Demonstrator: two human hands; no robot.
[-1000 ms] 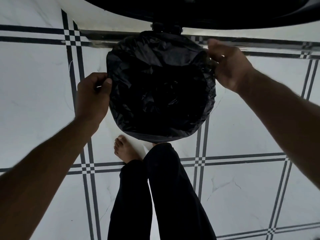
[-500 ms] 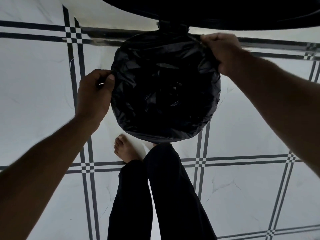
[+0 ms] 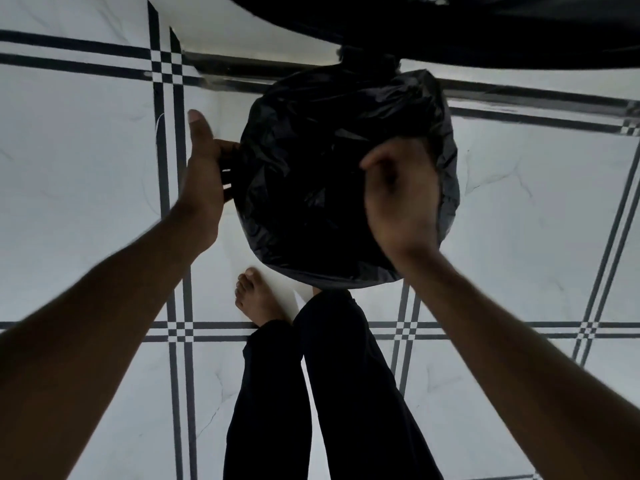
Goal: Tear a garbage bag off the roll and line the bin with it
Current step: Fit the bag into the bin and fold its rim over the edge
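Left hand (image 3: 204, 174) flat and spread against the bag (image 3: 311, 174) beside the bin, right hand (image 3: 401, 199) loosely curled above it gripping nothing: the unpinned film may slip inside.

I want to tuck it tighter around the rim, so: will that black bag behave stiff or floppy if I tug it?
Probably floppy: the garbage bag is creased and crumpled all over the bin's top, like thin film. It looks glossy, so it may slip under the left hand pressed against its side. The right hand is blurred over it; thin film may stretch or tear if pulled hard.
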